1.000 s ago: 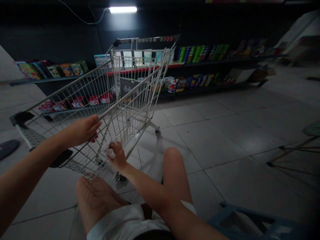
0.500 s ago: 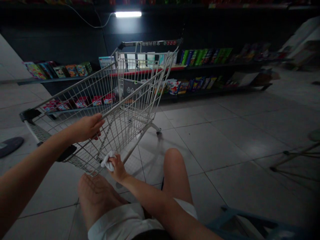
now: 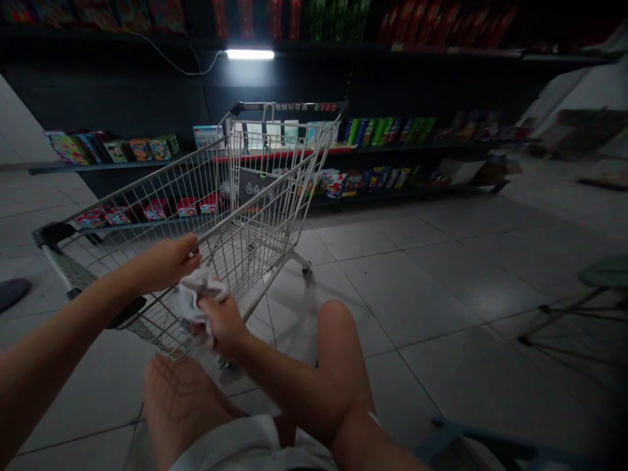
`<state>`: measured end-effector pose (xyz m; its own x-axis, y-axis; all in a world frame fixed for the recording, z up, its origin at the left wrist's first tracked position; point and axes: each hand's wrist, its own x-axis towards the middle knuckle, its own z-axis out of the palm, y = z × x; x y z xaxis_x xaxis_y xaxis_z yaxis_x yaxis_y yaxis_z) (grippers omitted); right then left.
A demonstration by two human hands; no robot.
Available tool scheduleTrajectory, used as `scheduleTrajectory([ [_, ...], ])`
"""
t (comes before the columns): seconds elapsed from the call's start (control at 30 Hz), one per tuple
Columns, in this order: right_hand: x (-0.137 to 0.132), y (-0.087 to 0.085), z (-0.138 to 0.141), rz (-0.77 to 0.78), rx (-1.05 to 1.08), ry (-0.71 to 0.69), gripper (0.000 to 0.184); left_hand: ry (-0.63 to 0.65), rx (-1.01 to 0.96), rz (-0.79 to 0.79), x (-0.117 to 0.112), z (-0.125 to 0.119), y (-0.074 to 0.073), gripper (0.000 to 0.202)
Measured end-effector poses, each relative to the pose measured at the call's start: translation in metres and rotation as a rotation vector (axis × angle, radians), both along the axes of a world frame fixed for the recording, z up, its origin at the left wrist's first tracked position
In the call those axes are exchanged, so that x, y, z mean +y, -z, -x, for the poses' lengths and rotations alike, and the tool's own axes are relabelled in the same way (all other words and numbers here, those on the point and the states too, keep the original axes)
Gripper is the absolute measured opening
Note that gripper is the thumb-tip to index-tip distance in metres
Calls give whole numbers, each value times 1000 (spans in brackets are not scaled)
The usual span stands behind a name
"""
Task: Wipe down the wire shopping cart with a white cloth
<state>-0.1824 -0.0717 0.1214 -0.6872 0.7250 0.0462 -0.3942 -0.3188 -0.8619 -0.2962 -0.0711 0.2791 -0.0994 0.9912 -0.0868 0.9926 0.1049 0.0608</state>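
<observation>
A wire shopping cart [image 3: 258,204] stands right in front of my knees, its handle at the far end. My left hand [image 3: 167,263] is closed around the top rail of the cart's near side. Just below it, my right hand [image 3: 224,325] clutches a crumpled white cloth [image 3: 199,292] against the wire side of the basket. The cloth hides part of the wires, and some of its folds hang under my fingers.
Behind the cart, dark shelves [image 3: 147,98] carry packets, boxes and bottles beneath a lit tube lamp [image 3: 250,55]. A folding stool [image 3: 606,271] stands on the tiled floor at the right. A blue frame [image 3: 483,435] is at the lower right, and a dark shoe [image 3: 14,292] at the left edge.
My right hand has moved up and slightly left with the cloth, which is now more spread out. My left hand stays on the rail. The view has tilted up a little.
</observation>
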Motion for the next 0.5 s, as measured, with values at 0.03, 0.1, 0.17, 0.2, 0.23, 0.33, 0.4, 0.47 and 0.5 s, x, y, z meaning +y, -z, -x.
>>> scheduleTrajectory([
  [0.03, 19, -21, -12, -261, -28, 182, 27, 17, 48, -9, 0, 0, -1, 17],
  [0.1, 62, -54, -30, -861, -165, 395, 34, 41, 95, -13, -1, -2, -3, 20],
  [0.17, 107, -72, -39, -1303, -368, 447, 42, 37, 130, -10, -2, -5, -5, 21],
  [0.2, 129, -78, -42, -1440, -477, 455, 47, 32, 162, -9, -2, -7, -6, 23],
  [0.23, 151, -83, -44, -1523, -581, 466, 52, 25, 192, -9, -2, -8, -7, 26],
  [0.33, 206, -98, -55, -1596, -814, 531, 59, 24, 253, -7, -1, -9, -7, 30],
  [0.4, 234, -110, -67, -1562, -920, 578, 57, 24, 258, -9, 0, -9, -7, 30],
  [0.47, 253, -123, -77, -1474, -1019, 655, 53, 22, 262, -14, 1, -10, -7, 29],
  [0.5, 257, -129, -80, -1429, -1064, 693, 51, 20, 264, -15, 2, -10, -7, 29],
])
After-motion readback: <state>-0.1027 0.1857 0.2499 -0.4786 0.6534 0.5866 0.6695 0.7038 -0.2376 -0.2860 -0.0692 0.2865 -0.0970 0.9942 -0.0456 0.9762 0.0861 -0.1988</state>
